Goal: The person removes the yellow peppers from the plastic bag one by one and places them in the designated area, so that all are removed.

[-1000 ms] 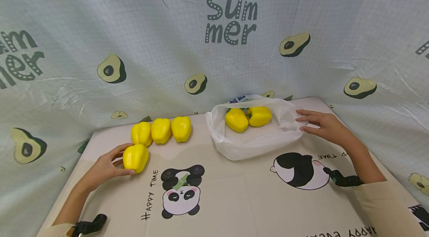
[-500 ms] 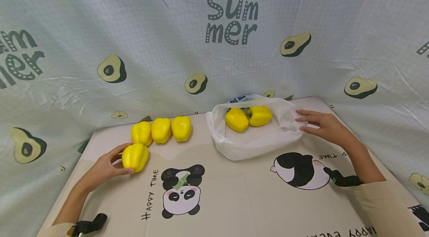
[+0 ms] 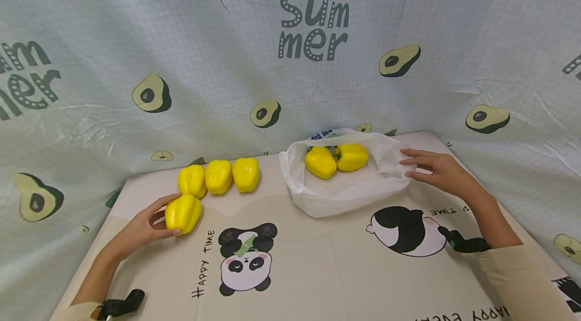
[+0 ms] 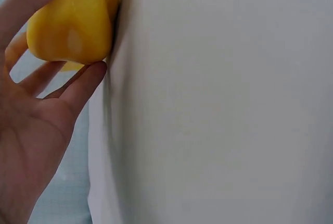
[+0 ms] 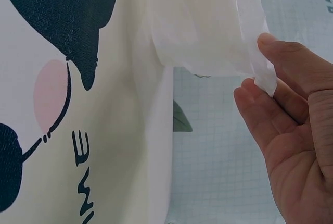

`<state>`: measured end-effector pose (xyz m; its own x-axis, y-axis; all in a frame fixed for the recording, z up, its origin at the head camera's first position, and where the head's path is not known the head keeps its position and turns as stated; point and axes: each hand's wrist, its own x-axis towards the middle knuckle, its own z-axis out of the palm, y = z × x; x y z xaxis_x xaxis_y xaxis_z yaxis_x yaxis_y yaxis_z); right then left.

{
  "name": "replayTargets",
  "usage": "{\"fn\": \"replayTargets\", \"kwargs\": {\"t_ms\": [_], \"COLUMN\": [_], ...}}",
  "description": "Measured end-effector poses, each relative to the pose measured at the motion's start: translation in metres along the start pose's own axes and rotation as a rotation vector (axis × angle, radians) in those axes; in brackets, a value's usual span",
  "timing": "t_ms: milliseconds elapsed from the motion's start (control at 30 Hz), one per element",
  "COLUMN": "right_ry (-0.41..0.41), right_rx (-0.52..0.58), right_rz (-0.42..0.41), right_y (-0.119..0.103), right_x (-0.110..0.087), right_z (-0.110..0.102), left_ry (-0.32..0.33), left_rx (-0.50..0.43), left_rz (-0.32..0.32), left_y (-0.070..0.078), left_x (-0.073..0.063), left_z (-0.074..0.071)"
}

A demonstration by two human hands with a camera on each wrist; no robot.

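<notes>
My left hand (image 3: 138,233) holds a yellow bell pepper (image 3: 183,214), thumb on its near side and fingers on its far side. In the left wrist view, the thumb and fingertips lie against the yellow bell pepper (image 4: 73,23). Just beyond it, three more yellow bell peppers (image 3: 219,177) stand in a row. A thin white plastic bag (image 3: 336,202) lies with its mouth spread, two yellow bell peppers (image 3: 320,162) inside it. My right hand (image 3: 442,172) holds the bag's right rim; in the right wrist view the plastic bag's edge (image 5: 255,36) runs between thumb and fingers.
The beige table cover (image 3: 308,265) is printed with pandas and lettering. A pale curtain with avocado prints (image 3: 313,89) hangs behind the table and at both sides, close to the row of peppers and the bag.
The pepper in my left hand has tilted very slightly. My right hand, the bag and the other peppers show no visible movement.
</notes>
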<state>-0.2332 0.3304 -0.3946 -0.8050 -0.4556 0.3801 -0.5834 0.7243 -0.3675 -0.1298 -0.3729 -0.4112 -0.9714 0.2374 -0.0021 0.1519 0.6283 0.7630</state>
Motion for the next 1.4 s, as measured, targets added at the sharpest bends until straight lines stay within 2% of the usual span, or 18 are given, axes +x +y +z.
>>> {"fn": "replayTargets", "kwargs": {"t_ms": [233, 433, 567, 767, 867, 1133, 1233, 1400], "right_ry": [-0.001, 0.008, 0.000, 0.001, 0.003, -0.002, -0.002, -0.001], "right_rx": [0.011, 0.000, 0.004, -0.004, -0.005, 0.006, 0.007, -0.006], "right_rz": [0.001, -0.024, -0.016, -0.015, -0.025, -0.027, -0.024, -0.028], "right_y": [-0.001, 0.001, 0.002, 0.003, 0.002, -0.001, -0.001, 0.000], "right_x": [0.000, 0.001, 0.001, 0.002, 0.003, 0.005, 0.004, 0.003], "right_z": [0.000, 0.002, 0.002, 0.002, 0.001, -0.001, -0.001, -0.001], "left_ry": [-0.023, -0.024, -0.007, 0.043, 0.081, 0.237, 0.258, 0.251], "left_rx": [0.001, -0.046, -0.009, 0.071, 0.091, 0.240, 0.258, 0.268], "left_rz": [-0.055, -0.015, 0.004, 0.048, 0.098, 0.181, 0.202, 0.249], "left_y": [0.002, 0.006, 0.013, 0.028, 0.034, 0.056, 0.065, 0.079], "left_x": [-0.001, -0.004, -0.006, -0.005, -0.001, 0.012, 0.018, 0.029], "left_z": [0.001, 0.003, 0.002, 0.001, 0.002, 0.017, 0.024, 0.034]}}
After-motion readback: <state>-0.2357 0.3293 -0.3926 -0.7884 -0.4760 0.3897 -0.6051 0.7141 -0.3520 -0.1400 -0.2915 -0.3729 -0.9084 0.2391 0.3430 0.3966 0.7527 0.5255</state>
